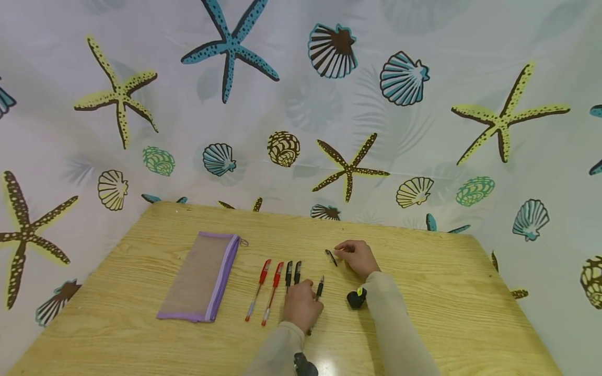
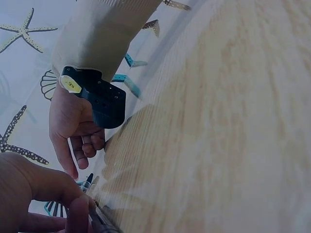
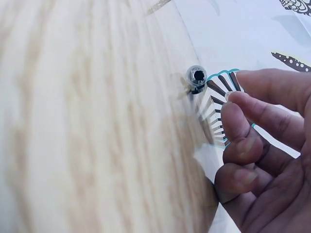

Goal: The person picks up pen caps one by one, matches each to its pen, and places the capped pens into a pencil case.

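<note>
Head: right of a purple-edged mesh pouch (image 1: 197,277), the left hand (image 1: 302,307) pinches an uncapped black pen (image 1: 320,290); the right hand (image 1: 358,257) hovers beside a black plastic cap (image 1: 331,258). Left wrist: pen at fingertips. Right wrist: fingers loosely curled, seemingly empty; cap-handling appears underway, next needing a pinch.

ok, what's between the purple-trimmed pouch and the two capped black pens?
One red pen and a second red pen, side by side on the tabletop. Shows in the head view only.
</note>
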`<act>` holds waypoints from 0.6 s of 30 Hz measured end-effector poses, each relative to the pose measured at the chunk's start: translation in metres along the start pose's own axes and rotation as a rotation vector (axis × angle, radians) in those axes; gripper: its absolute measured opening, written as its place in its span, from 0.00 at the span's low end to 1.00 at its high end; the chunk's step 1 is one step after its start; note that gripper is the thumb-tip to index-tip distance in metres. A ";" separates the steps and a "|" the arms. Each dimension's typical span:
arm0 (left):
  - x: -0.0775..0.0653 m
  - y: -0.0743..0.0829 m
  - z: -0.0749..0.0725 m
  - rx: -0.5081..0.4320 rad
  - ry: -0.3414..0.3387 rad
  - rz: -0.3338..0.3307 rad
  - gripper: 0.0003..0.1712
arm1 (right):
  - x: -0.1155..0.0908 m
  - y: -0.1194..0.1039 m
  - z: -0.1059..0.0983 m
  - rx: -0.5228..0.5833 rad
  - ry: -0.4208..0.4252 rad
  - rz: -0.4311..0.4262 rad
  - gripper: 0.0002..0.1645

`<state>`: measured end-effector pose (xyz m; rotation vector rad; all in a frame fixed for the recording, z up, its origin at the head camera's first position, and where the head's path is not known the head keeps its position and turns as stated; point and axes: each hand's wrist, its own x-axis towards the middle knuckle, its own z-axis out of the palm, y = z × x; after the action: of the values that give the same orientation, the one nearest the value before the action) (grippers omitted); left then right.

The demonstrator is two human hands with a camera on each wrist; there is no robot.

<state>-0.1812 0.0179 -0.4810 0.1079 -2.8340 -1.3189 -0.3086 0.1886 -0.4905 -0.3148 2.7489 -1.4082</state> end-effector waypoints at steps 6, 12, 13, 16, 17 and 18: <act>0.000 0.001 -0.001 0.002 0.005 0.015 0.25 | 0.002 0.001 -0.001 0.014 -0.008 -0.001 0.10; 0.000 0.002 -0.001 0.009 0.003 0.004 0.26 | 0.002 -0.002 -0.002 0.025 -0.016 0.017 0.10; 0.000 0.002 -0.001 0.015 0.004 0.002 0.26 | 0.002 -0.002 -0.002 0.023 -0.017 0.019 0.10; 0.000 0.002 -0.001 0.019 -0.002 -0.004 0.26 | 0.003 -0.002 -0.001 0.004 -0.018 0.020 0.10; 0.000 0.003 -0.001 0.020 -0.004 -0.006 0.26 | 0.003 -0.003 -0.001 -0.003 -0.017 0.019 0.09; 0.000 0.002 -0.001 0.024 -0.002 -0.003 0.25 | 0.003 -0.003 0.000 -0.009 -0.017 0.019 0.09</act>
<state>-0.1812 0.0188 -0.4786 0.1115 -2.8534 -1.2862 -0.3109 0.1867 -0.4877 -0.2985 2.7385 -1.3827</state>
